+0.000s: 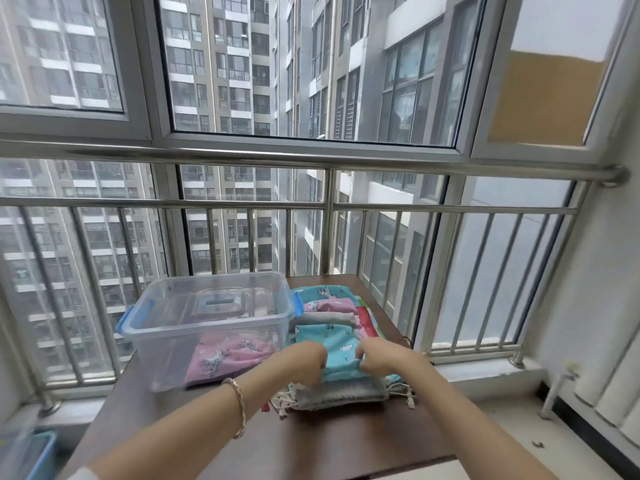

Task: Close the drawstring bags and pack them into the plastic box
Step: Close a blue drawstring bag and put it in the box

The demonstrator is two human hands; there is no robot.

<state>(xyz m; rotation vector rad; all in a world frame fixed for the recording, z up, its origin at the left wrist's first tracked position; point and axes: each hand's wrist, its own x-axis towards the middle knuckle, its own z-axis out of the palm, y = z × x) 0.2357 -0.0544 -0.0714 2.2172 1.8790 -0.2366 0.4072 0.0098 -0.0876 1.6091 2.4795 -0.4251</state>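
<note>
A clear plastic box point(166, 327) with blue latches stands on the left of the brown table point(332, 434). Inside it lies a pink drawstring bag point(225, 358) with unicorn prints. Right of the box is a pile of several drawstring bags point(332, 306), teal, pink, grey and red. My left hand point(304, 362) and my right hand point(384, 355) both pinch the near edge of the top teal bag point(341, 344), one at each side of its mouth. Under it lies a grey bag point(341, 393) with white cords at its ends.
A metal railing point(325, 206) and large windows stand right behind the table. A white wall with a radiator point(606, 386) is at the right. A blue bin point(38, 455) sits on the floor at the lower left. The box's lid lies under or inside the box.
</note>
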